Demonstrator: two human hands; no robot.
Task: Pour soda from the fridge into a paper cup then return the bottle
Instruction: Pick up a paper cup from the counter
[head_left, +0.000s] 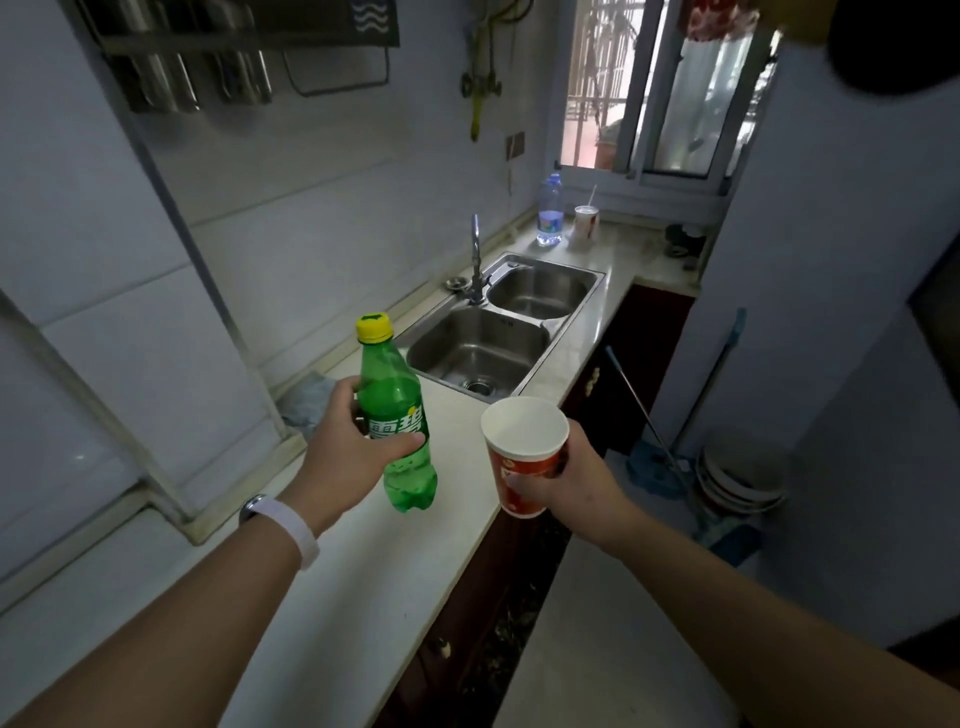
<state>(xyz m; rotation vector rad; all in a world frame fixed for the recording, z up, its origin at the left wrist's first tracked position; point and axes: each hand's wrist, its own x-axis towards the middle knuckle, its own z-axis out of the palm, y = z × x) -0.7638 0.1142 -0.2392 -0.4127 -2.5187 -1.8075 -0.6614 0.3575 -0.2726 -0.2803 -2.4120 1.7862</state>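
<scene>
A: Left side first?
B: Left hand (347, 453), white band (291, 530) on the wrist, fingers wrapped round the middle of the green soda bottle (399, 415). Bottle upright, slightly tilted, yellow cap (373, 327) on. Bottom is at or just above the white counter (332, 597); can't tell if it touches.
A: Middle?
B: Double steel sink (493, 332) set in the counter behind the bottle, tap (475, 260) at its back edge. Further back by the window, a clear water bottle (549, 213) and a cup with a straw (586, 221).
A: Right?
B: Right hand (574, 480) closed round the paper cup (524, 452), red outside, white inside, mouth up. Held in the air past the counter's front edge, just right of the bottle, not touching it. Can't see the cup's bottom.
A: Far right?
B: Mop handles (714, 384) against the wall, stacked bowls (740, 478) on the floor.
</scene>
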